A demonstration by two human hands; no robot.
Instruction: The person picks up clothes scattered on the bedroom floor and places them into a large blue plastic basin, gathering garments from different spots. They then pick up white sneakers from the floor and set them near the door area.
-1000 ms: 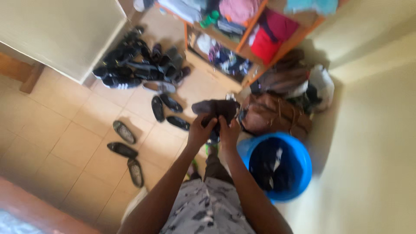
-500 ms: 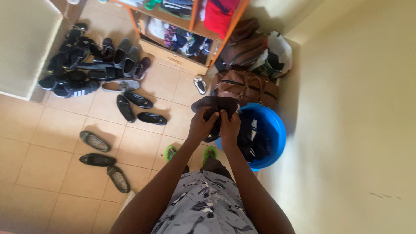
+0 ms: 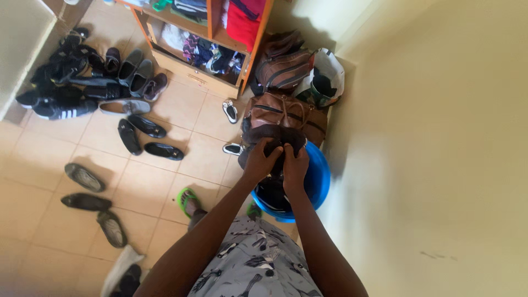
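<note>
we read the frame from left to right. at far left a heap of dark shoes (image 3: 66, 77) lies on the tiled floor (image 3: 165, 181), with loose pairs scattered below it; a wooden shelf (image 3: 220, 82) stuffed with clothes stands above. compared with a second ago, the view has tilted so that the shelf and the bags now sit higher and clearer, while the hands remain in the same place relative to the bucket. at centre, our left hand (image 3: 259, 163) and right hand (image 3: 295, 165) are both closed on a dark brown garment (image 3: 272, 136), fingers pinched narrow into its lower edge, holding it spread just above the blue bucket (image 3: 318, 179). a brown bag (image 3: 286, 115) rests just behind. we judge the grip unchanged, the cloth still being handled over the bucket. the cream wall (image 3: 440, 165) fills the right.
</note>
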